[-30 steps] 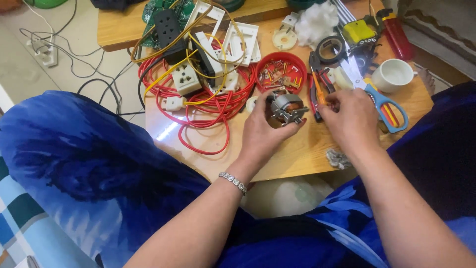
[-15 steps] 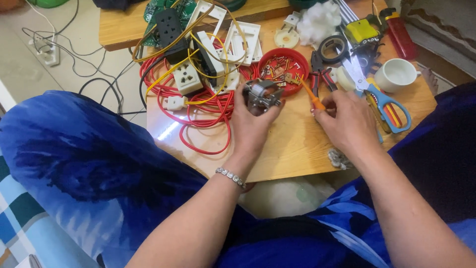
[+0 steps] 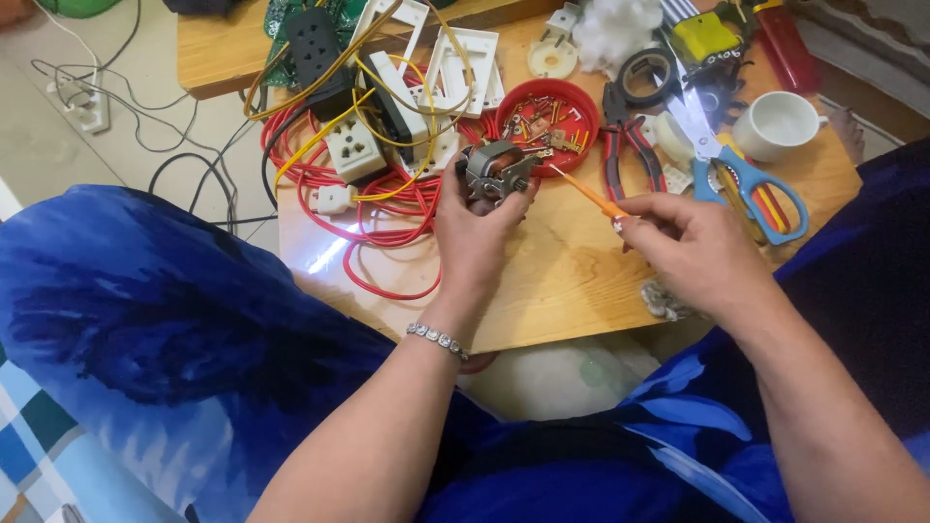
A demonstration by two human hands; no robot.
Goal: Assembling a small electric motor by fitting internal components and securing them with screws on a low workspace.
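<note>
Left hand (image 3: 475, 237) grip clamped around a small electric motor (image 3: 494, 172), held up above the desk (image 3: 552, 291) near its middle, just in front of the red parts dish (image 3: 557, 107). Motor looks dense and rigid; steel frame gives safe hold, copper windings likely delicate. Right hand (image 3: 693, 252) grip pinched on an orange screwdriver (image 3: 586, 194), tip near the motor's right side.

red wires (image 3: 387, 208); orange screwdriver (image 3: 591, 197); blue-handled scissors (image 3: 746, 179); white cup (image 3: 775, 124)

A low, pale wooden table (image 3: 581, 281) stands on a light tiled floor (image 3: 58, 155), with bright light glaring off the tabletop.
</note>
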